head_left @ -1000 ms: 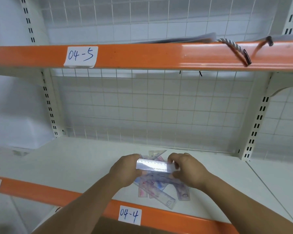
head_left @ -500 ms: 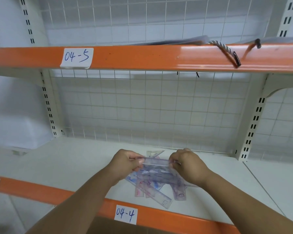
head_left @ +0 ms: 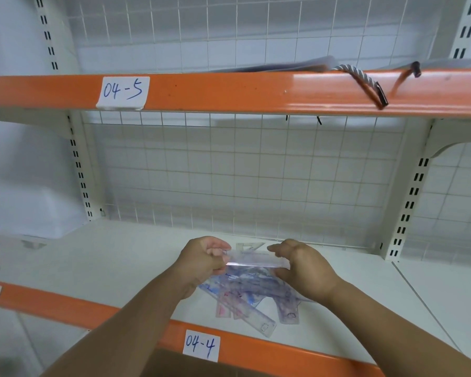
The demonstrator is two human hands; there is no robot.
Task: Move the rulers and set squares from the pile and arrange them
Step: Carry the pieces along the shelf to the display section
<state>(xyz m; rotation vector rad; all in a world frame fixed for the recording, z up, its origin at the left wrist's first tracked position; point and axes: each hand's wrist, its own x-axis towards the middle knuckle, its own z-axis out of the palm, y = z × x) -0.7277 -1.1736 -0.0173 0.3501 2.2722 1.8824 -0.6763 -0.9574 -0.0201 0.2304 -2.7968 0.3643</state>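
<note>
Behind the 04-4 label [head_left: 201, 346], the pile [head_left: 245, 297] of rulers and set squares lies near the shelf [head_left: 106, 257] front. Over it, the left hand [head_left: 201, 261] and right hand [head_left: 302, 270] each pinch one end of a clear ruler [head_left: 256, 261]. The slick plastic could slip from either grip and scatter the pile. Beyond stands a wire grid [head_left: 242, 172], with the 04-5 rail [head_left: 229, 91] above.

A white shelf [head_left: 120, 257] carries a pile of rulers and set squares [head_left: 256, 287].
</note>
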